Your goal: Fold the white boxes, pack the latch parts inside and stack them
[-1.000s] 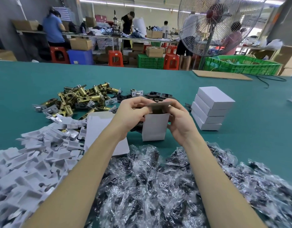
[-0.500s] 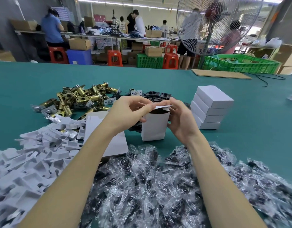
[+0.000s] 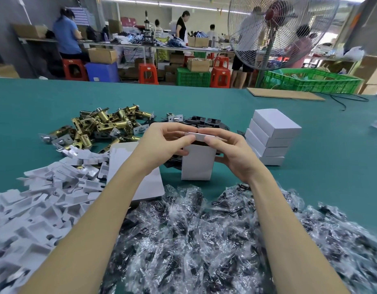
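Observation:
A white box [image 3: 197, 163] stands upright on the green table [image 3: 321, 170], its top flap folded nearly flat over a dark opening. My left hand [image 3: 162, 143] grips the box's upper left side, fingertips on the flap. My right hand [image 3: 230, 151] holds the upper right side, fingers curled over the flap's edge. A stack of closed white boxes [image 3: 271, 135] sits just right of my hands. Brass latch parts [image 3: 102, 126] lie heaped at the left rear. Black latch plates [image 3: 204, 120] show behind my hands.
Flat white box blanks [image 3: 145, 185] lie under my left forearm. White plastic inserts [image 3: 34, 206] pile at the left. Clear bags of dark screws [image 3: 204, 240] cover the near table. A standing fan [image 3: 274, 28], green crates [image 3: 310, 80] and people working are beyond the far edge.
The top flap, raised a second ago, has been folded down over the opening. Both hands have closed in on the box's top edge.

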Available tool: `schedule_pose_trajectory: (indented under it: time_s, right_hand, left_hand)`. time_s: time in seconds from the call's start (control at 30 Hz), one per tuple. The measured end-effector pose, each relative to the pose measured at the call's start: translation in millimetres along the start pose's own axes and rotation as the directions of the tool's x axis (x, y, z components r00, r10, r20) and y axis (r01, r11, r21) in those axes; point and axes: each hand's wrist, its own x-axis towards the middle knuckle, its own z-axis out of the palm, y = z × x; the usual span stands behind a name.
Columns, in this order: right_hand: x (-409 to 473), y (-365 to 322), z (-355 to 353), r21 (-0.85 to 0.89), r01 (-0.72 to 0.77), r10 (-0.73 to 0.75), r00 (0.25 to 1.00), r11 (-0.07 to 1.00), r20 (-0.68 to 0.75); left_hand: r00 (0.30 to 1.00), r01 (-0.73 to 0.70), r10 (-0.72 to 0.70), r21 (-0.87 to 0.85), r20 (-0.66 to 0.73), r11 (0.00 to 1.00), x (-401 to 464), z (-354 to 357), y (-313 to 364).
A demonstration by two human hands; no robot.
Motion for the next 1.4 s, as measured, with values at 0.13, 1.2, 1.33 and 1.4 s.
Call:
schedule_pose_trajectory:
  time_s: [0.13,1.2,1.33,1.4]
  right_hand:
    - [1.3,4.9,-2.8,0.050,0.002,-0.002,1.000,0.999,0.003]
    - [2.2,10.1,-7.9,0.057,0.015,-0.017,0.999,0.998,0.032]
    - [-0.1,7.5,-8.0,-0.022,0.012,-0.011,0.999,1.000,0.051]
    - [-2.1,3.7,-10.7,-0.094,0.020,-0.013,0.997,0.995,0.073]
  left_hand:
    - [1.000,-0.007,0.007,-0.010,0.028,1.000,-2.0,-2.4,-2.6]
    - [0.979,-0.205,0.206,0.117,0.002,0.972,-5.3,-5.1,-13.5]
    - [0.984,-0.176,0.166,0.232,0.062,0.957,-5.1,-16.4,-14.7]
    - [0.982,-0.184,0.168,0.284,0.080,0.941,-6.3,-18.1,-13.6]
